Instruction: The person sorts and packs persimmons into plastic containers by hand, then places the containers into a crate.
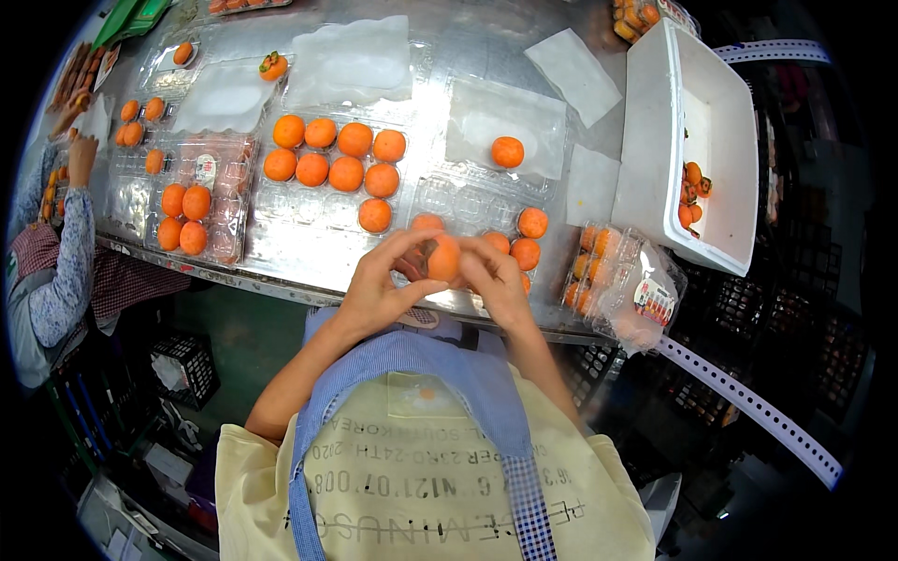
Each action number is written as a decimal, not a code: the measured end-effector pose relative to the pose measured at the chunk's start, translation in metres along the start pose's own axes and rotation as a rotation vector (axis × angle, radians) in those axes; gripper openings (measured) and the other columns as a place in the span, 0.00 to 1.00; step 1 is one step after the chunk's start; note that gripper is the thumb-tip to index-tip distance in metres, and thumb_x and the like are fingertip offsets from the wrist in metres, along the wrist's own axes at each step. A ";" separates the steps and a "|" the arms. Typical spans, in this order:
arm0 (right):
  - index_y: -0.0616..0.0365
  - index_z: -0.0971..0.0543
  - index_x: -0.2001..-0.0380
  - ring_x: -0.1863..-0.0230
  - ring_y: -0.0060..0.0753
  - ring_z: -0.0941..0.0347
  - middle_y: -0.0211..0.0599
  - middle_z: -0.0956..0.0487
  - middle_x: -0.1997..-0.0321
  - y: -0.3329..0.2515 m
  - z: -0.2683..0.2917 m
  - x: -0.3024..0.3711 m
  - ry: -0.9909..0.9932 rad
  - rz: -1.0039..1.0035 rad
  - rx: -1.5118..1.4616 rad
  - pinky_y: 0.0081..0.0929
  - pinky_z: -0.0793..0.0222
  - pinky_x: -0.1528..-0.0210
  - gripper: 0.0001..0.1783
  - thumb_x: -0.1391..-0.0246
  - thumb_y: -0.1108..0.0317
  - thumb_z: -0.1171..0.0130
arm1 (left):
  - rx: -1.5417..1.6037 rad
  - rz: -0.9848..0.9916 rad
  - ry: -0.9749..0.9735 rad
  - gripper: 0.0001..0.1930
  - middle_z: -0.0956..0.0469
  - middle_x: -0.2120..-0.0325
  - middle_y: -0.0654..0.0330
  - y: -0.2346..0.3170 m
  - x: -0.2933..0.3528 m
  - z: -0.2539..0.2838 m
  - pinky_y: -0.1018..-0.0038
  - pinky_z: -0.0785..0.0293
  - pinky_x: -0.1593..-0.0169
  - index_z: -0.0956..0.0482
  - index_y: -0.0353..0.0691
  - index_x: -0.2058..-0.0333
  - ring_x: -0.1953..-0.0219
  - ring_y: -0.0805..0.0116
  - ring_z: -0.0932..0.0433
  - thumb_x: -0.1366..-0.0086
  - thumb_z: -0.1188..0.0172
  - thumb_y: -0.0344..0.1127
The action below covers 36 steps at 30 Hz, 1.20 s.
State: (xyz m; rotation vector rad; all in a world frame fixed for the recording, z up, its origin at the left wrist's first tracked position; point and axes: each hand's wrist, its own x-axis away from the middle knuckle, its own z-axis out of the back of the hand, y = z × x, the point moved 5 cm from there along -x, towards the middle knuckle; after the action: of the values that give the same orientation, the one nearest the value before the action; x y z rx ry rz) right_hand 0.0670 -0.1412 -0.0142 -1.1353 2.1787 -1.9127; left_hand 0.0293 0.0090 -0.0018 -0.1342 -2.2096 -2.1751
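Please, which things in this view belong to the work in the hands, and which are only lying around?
Probably part of the work:
left hand, holding a persimmon
right hand, close to it
clear tray
white box, more persimmons inside

Probably just around:
black basket
lower perforated strip

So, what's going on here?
Someone's left hand holds a persimmon, with the right hand at its side. On the metal table, clear trays are partly filled with more persimmons. A few others lie in the white box to the right; another worker is at the left.
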 end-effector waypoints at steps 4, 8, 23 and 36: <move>0.66 0.31 0.51 0.61 0.24 0.26 0.38 0.23 0.59 -0.005 -0.005 0.001 0.024 0.118 0.108 0.21 0.29 0.58 0.20 0.48 0.72 0.44 | -0.128 0.008 -0.017 0.29 0.27 0.63 0.59 0.004 -0.002 0.000 0.78 0.29 0.66 0.30 0.42 0.50 0.68 0.72 0.27 0.53 0.32 0.34; 0.64 0.29 0.53 0.61 0.24 0.26 0.37 0.23 0.60 -0.009 0.030 0.002 0.149 0.091 0.158 0.21 0.30 0.60 0.19 0.47 0.67 0.45 | -0.166 0.025 0.031 0.33 0.28 0.59 0.57 0.005 -0.002 0.000 0.78 0.28 0.65 0.35 0.42 0.46 0.68 0.71 0.27 0.52 0.32 0.34; 0.60 0.28 0.52 0.64 0.26 0.27 0.35 0.22 0.61 -0.036 0.069 -0.025 0.243 0.255 0.496 0.25 0.31 0.60 0.22 0.51 0.66 0.40 | 0.283 0.212 0.429 0.21 0.29 0.58 0.57 -0.026 0.002 0.050 0.81 0.30 0.67 0.36 0.36 0.48 0.70 0.77 0.26 0.39 0.44 0.30; 0.56 0.24 0.67 0.59 0.35 0.33 0.32 0.24 0.69 0.007 -0.017 -0.060 0.026 0.617 1.487 0.33 0.40 0.58 0.21 0.69 0.63 0.33 | 0.348 0.249 0.396 0.16 0.27 0.62 0.59 -0.033 0.008 0.048 0.82 0.31 0.66 0.30 0.35 0.53 0.70 0.77 0.26 0.39 0.44 0.30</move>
State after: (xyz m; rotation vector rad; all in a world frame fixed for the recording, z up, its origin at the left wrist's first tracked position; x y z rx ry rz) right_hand 0.0999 -0.0955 -0.0417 -0.1081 0.4442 -2.2419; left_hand 0.0196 0.0572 -0.0350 0.0308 -2.1579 -1.5106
